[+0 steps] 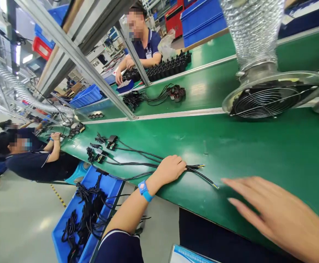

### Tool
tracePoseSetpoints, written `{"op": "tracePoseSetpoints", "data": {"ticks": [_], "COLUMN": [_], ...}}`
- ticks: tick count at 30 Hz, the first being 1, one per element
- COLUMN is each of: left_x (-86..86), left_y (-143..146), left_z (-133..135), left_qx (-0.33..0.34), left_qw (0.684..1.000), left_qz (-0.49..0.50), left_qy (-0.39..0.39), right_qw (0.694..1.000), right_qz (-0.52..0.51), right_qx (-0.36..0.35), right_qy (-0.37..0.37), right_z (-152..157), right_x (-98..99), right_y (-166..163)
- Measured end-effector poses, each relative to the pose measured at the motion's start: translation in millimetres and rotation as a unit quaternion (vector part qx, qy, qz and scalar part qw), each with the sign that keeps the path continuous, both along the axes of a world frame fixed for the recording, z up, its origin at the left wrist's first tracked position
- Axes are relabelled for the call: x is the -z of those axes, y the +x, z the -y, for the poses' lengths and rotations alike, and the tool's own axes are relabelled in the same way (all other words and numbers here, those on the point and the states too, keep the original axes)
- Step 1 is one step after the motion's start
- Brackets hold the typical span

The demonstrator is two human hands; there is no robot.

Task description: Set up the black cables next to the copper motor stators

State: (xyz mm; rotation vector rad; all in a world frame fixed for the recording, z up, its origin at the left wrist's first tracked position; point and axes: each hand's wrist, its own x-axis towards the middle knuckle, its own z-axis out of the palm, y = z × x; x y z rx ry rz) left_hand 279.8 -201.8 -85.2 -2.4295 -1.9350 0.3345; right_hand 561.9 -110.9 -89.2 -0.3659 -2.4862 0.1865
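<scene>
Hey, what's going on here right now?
A person at a green conveyor belt has the left hand pressed on a bundle of black cables lying on the belt. The right hand hovers open just past the bare wire ends. A blue bin of more cables sits below. Other workers sit along the line, beside and across.

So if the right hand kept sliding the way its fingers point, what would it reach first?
Most likely the bare wire ends of the black cables lying on the green belt. The right hand is flat and open, fingertips aimed at those tips, which the left hand pins down. Depth is unclear.
</scene>
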Motion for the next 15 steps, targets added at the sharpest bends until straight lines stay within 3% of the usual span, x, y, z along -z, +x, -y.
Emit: {"op": "tracePoseSetpoints", "data": {"ticks": [1,3,6,10,15], "left_x": [-2.0,-5.0,-6.4,-5.5,-8.2], "left_y": [-1,-4,-11,-16,-30], "left_z": [4,13,22,23,24], "left_qx": [-0.009,-0.034,-0.096,-0.14,-0.164], "left_qw": [1.0,0.999,0.995,0.988,0.977], "left_qz": [-0.004,-0.001,0.023,0.056,0.125], "left_qy": [0.008,0.019,0.031,0.035,0.045], "right_qw": [0.998,0.995,0.994,0.992,0.981], "right_qz": [-0.004,-0.022,0.008,0.072,0.104], "right_qx": [-0.047,-0.073,-0.095,-0.107,-0.127], "right_qy": [0.032,0.066,0.055,0.007,-0.099], "right_z": [-2,-5,-9,-19,-33], "right_x": [0.3,4.4,19.3,36.1,34.9], "right_y": [-21,-58,-92,-106,-112]}}
